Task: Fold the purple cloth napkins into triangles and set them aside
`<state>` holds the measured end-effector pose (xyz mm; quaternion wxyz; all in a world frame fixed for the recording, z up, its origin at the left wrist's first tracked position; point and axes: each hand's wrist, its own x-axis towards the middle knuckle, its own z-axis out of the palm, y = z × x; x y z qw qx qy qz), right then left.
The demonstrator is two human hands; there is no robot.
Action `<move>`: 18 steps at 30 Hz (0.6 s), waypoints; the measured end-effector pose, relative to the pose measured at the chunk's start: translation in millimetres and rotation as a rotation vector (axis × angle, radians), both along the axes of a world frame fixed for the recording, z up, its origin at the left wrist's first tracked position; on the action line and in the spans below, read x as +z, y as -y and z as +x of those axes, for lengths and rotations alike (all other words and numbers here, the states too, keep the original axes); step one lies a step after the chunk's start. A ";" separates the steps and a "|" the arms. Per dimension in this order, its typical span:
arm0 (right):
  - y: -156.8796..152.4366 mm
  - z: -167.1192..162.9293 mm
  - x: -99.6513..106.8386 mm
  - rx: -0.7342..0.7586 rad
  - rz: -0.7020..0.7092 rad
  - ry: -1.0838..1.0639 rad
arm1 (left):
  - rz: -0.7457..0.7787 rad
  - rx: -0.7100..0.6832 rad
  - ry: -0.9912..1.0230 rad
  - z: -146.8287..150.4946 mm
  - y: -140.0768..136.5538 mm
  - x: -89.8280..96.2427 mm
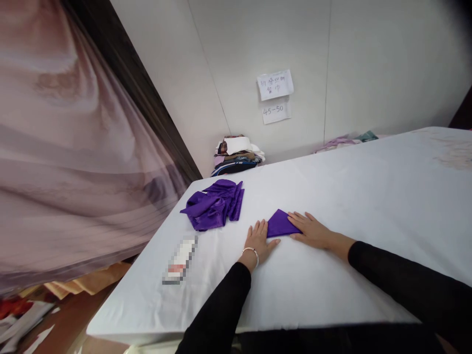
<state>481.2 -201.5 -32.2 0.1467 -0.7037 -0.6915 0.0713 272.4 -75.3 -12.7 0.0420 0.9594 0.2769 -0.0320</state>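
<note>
My left hand (257, 242) and right hand (311, 232) lie flat, fingers outstretched rather than clamped, at eight and three o'clock of the folded purple cloth (280, 224) they touch on the white-covered table (361, 196). From it, a crumpled purple cloth (212, 209) sits at ten o'clock, a fabric stack (238, 158) at eleven.

Folded purple pc. (280, 226): smooth cloth, semi-matt. Purple pile (214, 209): cloth w/ gloss. Bracelet (252, 249): shiny metal. Wall signs (276, 89): paper.

Purple cloth (280, 225), folded, flat, pointed
</note>
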 end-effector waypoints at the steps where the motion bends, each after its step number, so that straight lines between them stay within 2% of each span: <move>1: -0.8 -0.4 2.5 -0.012 -0.013 -0.001 | 0.003 0.001 0.002 -0.2 0.3 0.0; 5: -14.4 -11.2 20.0 -0.053 -0.019 0.027 | 0.004 0.002 0.003 0.6 0.4 -1.1; 9: -40.9 -32.2 31.8 0.013 0.043 0.045 | 0.015 0.000 0.011 0.2 -0.2 -2.0; 13: -55.5 -41.5 21.9 0.040 0.009 0.025 | 0.025 -0.006 0.003 -0.7 -0.5 -2.5; 18: -47.3 -29.6 2.2 0.055 0.078 0.025 | 0.038 -0.005 -0.001 -0.8 -0.5 -3.3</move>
